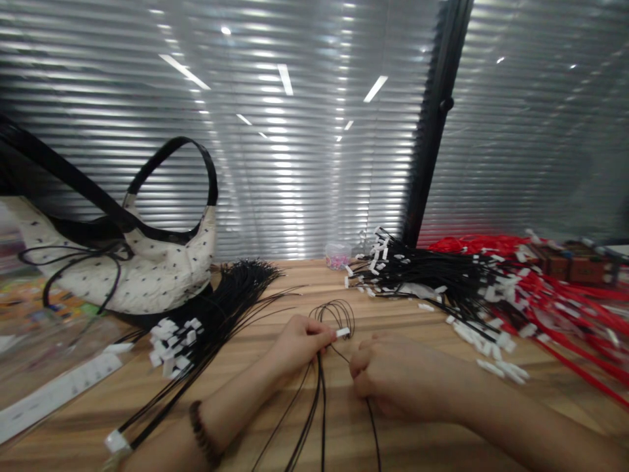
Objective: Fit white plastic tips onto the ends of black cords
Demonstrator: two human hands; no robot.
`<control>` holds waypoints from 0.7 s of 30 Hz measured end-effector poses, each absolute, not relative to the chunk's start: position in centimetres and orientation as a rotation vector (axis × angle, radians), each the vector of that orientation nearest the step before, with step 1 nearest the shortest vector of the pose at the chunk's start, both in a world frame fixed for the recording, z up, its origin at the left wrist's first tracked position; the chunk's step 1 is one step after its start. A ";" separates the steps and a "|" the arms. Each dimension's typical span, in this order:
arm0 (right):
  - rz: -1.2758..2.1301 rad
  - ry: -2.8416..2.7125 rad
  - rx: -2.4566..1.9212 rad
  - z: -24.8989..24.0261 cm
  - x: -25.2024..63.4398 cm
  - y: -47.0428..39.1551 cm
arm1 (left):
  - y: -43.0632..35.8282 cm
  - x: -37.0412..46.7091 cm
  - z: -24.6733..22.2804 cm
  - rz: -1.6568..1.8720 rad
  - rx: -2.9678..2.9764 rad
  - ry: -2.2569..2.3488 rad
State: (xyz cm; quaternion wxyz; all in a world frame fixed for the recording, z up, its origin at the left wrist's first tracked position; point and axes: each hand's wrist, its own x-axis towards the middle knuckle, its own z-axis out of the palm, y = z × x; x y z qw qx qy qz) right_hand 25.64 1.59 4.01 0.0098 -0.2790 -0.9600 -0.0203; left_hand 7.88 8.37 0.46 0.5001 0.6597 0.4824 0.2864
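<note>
Near the middle of the table, my left hand (305,342) pinches a bundle of thin black cables (314,413) just beside a small white connector (343,332). The cables loop up beyond the fingertips in a loose coil (339,308), and their lengths trail down toward the front edge. To the right, my right hand (381,372) is closed on a single black cable (374,432) that runs from the bundle and hangs out below the fist. A dark beaded bracelet sits on my left wrist.
At left, a pile of black cables with white connectors (171,344) lies before a spotted white handbag (162,275) and a white strip (59,396). At right are more black cables (432,265), red cables (574,295) and loose white connectors. A small clear tub (338,256) stands by the blinds.
</note>
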 end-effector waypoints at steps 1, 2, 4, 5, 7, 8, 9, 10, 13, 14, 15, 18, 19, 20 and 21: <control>-0.019 -3.018 -0.887 4.1 25.7 1.6 | 8.4 7.9 0.4 0.692 1.602 1.162; 0.015 -3.033 -0.908 4.2 25.7 1.7 | 8.4 7.8 0.4 0.691 1.606 1.162; 0.064 -3.054 -0.950 4.4 25.6 1.7 | 8.3 7.8 0.3 0.689 1.617 1.166; 0.074 -3.059 -0.967 4.5 25.5 1.7 | 8.3 7.8 0.3 0.687 1.623 1.166; 0.063 -3.061 -0.994 4.6 25.3 1.6 | 8.3 7.8 0.3 0.682 1.635 1.163; 0.045 -3.065 -1.000 4.6 25.2 1.5 | 8.3 7.8 0.3 0.679 1.639 1.160; 0.019 -3.073 -0.998 4.5 25.1 1.4 | 8.3 7.8 0.3 0.677 1.640 1.159; -0.020 -3.079 -0.989 4.5 25.0 1.2 | 8.3 7.9 0.3 0.676 1.639 1.159; -0.144 -3.083 -0.951 4.1 24.8 0.6 | 8.3 7.9 0.4 0.672 1.622 1.172; -0.179 -3.075 -0.949 4.0 24.7 0.4 | 8.3 7.9 0.4 0.671 1.612 1.176; -0.202 -3.069 -0.953 3.9 24.6 0.1 | 8.3 7.9 0.4 0.670 1.602 1.179; -0.171 -3.081 -0.968 3.9 24.5 -0.4 | 8.2 7.9 0.5 0.683 1.572 1.168; -0.141 -3.095 -0.974 4.0 24.5 -0.5 | 8.2 7.8 0.6 0.689 1.565 1.163; -0.108 -3.109 -0.984 4.2 24.5 -0.5 | 8.2 7.8 0.7 0.690 1.559 1.162; -0.068 -3.124 -0.988 4.5 24.6 -0.6 | 8.2 7.8 0.7 0.691 1.555 1.161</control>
